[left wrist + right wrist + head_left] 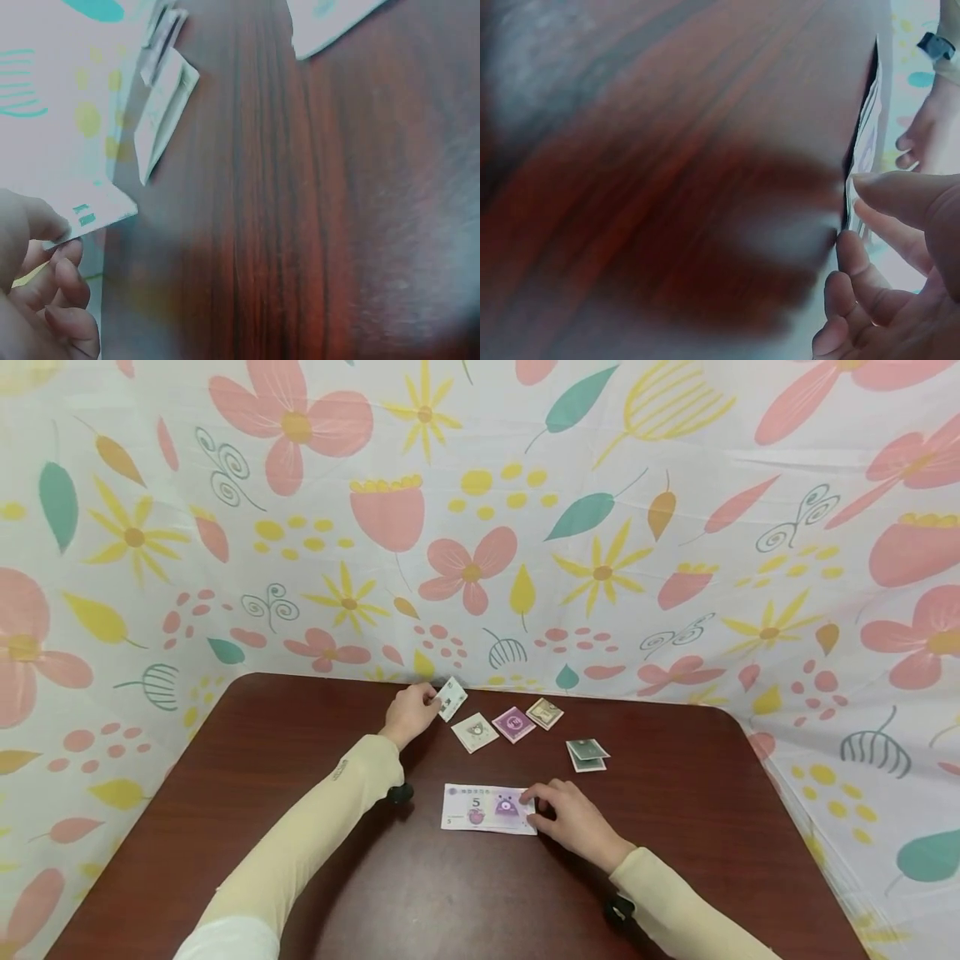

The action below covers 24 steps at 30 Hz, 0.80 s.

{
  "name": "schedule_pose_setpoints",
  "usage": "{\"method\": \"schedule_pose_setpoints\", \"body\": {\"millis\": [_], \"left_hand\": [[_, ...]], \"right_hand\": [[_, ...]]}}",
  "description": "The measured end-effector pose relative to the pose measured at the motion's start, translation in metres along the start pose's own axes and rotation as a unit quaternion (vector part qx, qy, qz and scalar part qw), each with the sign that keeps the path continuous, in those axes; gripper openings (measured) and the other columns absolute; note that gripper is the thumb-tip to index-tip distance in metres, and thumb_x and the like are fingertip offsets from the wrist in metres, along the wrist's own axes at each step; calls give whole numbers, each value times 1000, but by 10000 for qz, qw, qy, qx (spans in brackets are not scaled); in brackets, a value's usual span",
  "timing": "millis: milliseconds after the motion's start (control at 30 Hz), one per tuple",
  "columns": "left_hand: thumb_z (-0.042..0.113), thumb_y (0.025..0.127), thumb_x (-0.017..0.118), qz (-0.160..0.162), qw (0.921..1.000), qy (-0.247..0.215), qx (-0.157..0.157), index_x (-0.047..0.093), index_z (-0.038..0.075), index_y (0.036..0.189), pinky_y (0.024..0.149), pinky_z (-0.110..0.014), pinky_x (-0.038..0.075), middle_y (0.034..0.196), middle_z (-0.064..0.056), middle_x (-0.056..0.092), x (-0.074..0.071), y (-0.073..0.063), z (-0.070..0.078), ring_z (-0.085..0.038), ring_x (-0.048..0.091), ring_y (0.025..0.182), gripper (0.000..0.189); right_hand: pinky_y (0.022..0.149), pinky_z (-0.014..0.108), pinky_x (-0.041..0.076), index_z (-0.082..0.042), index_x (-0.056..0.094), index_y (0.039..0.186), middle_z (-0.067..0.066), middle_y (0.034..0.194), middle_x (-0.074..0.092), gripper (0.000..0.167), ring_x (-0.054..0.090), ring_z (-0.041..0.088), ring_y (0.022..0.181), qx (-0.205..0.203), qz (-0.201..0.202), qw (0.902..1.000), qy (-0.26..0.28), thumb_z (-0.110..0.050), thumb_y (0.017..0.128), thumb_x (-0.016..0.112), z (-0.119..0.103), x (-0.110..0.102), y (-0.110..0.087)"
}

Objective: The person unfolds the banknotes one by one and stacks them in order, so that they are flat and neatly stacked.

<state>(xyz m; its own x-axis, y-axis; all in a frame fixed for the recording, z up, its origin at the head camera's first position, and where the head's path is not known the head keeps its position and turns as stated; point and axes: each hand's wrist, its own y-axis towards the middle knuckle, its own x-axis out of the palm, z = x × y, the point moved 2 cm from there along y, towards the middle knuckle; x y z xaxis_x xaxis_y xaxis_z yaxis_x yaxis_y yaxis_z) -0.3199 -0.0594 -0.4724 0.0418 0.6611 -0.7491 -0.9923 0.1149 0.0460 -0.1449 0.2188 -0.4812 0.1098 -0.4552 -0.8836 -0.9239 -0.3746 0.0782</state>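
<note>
Near the back edge of the table, my left hand (411, 713) pinches a small folded white banknote (452, 698) between thumb and fingers. The left wrist view shows that folded note (101, 214) raised at a slant, with green marks on it. My right hand (576, 823) holds the right end of an unfolded purple banknote (480, 810), printed with a 5 and a cartoon figure. This note lies spread out at the table's middle. Seen from the right wrist, the thumb and fingers meet at the note's edge (865, 142).
Beside the left hand lie a folded white note (475, 732), a folded purple note (513, 724) and a folded brown note (545, 713). A half-open folded green note (587, 754) sits farther right. A flowered cloth (480, 527) hangs behind the dark wooden table (420, 902).
</note>
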Motion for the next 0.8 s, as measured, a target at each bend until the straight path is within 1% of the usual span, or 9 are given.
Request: {"method": "schedule_pose_setpoints", "body": {"millis": [67,167,267,400,600,700,800], "left_hand": [[24,101,62,54,9998,-173,36,73,11,105,74,-41,47,95,-5,69,-3,-5,-1,-25,60,80,17],[23,102,62,102,9985,-532,50,76,10,110,74,-41,49,102,-8,73,-9,-12,-1,-26,62,80,21],[20,102,63,113,9958,-903,81,75,7,115,74,-41,50,108,-11,74,-15,-21,-1,-27,63,80,22],[15,101,64,146,9921,-1235,190,72,7,116,75,-39,50,106,-12,73,-19,-34,1,-27,64,85,19],[12,99,65,166,9884,-1445,444,70,10,108,70,-35,47,92,-6,71,-14,-52,7,-21,60,74,10],[11,96,66,101,9866,-1533,552,70,10,105,71,-33,48,87,-4,72,-9,-61,12,-17,60,72,9],[11,96,68,-53,9847,-1633,614,70,10,103,70,-32,48,85,-3,71,-4,-71,17,-15,59,72,8]], "right_hand": [[73,31,44,-19,74,108,-7,83,53,24,50,16,86,-15,25,10000,-22,-10,88,82,-1,0,0],[72,31,44,-18,74,106,-7,83,52,23,49,16,85,-40,63,10000,-55,-10,87,83,-3,-1,0],[73,32,45,-17,74,105,-7,83,53,22,50,16,85,-32,91,9999,-39,-9,87,83,-5,-2,1],[73,33,47,-15,74,105,-4,84,57,20,52,17,85,-43,137,9999,-35,-9,88,82,-6,-3,4],[74,34,50,-12,74,106,0,86,62,19,57,18,84,-133,283,9995,69,-9,89,81,-8,-6,10],[75,35,51,-11,75,105,1,88,64,17,59,18,85,-165,365,9991,154,-9,90,80,-11,-8,11],[76,36,51,-11,75,105,2,90,66,15,60,19,86,-190,451,9985,228,-10,91,79,-15,-8,13]]}}
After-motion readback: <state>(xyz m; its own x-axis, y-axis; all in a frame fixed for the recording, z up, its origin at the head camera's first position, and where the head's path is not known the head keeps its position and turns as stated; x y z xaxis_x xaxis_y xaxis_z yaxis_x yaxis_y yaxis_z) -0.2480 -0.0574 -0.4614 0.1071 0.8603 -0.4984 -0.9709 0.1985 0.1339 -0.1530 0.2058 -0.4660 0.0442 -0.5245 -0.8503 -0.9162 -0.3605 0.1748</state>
